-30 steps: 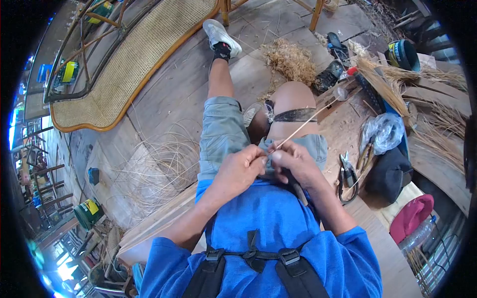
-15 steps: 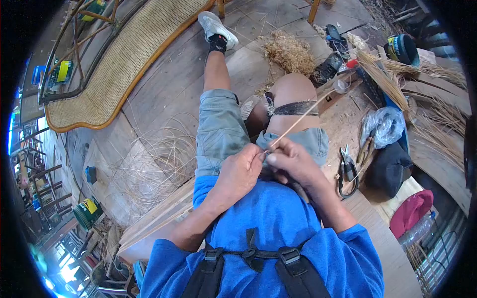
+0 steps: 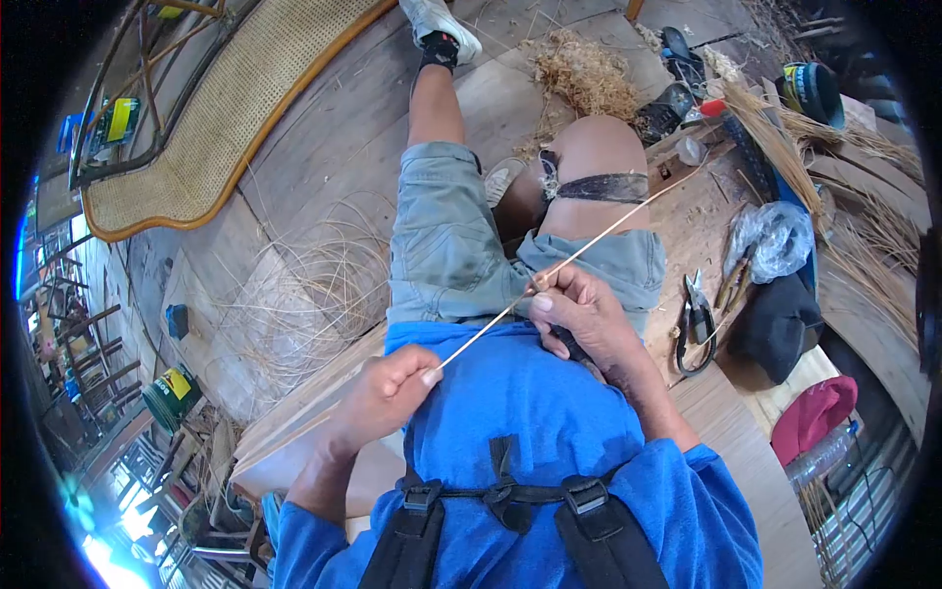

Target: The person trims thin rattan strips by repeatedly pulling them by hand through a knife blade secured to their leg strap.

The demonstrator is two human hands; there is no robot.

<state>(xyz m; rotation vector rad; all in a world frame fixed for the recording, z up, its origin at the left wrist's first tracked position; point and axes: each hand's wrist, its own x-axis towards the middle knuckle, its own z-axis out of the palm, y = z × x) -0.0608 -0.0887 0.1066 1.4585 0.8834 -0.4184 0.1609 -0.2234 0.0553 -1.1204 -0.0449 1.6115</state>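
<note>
A thin pale cane strip (image 3: 608, 230) runs diagonally from beside the right knee down across the lap. My left hand (image 3: 390, 393) pinches its lower part in front of the blue shirt. Higher up, over the shorts, my right hand (image 3: 582, 312) has thumb and fingers closed round the same strip; anything else between those fingers is too small to make out. A dark band (image 3: 599, 187) is tied round the right leg just below the strip's upper end.
Black-handled shears (image 3: 696, 329) lie on the board at right, near a clear plastic bag (image 3: 775, 239), a black cap (image 3: 777, 329) and a red cap (image 3: 814, 420). Loose cane coils (image 3: 314, 294) spread on the floor at left. Shavings (image 3: 587, 77) and a woven cane panel (image 3: 245, 108) are ahead.
My left hand has moved down and left, away from my right hand, with the strip now stretched between them. The view has shifted slightly.
</note>
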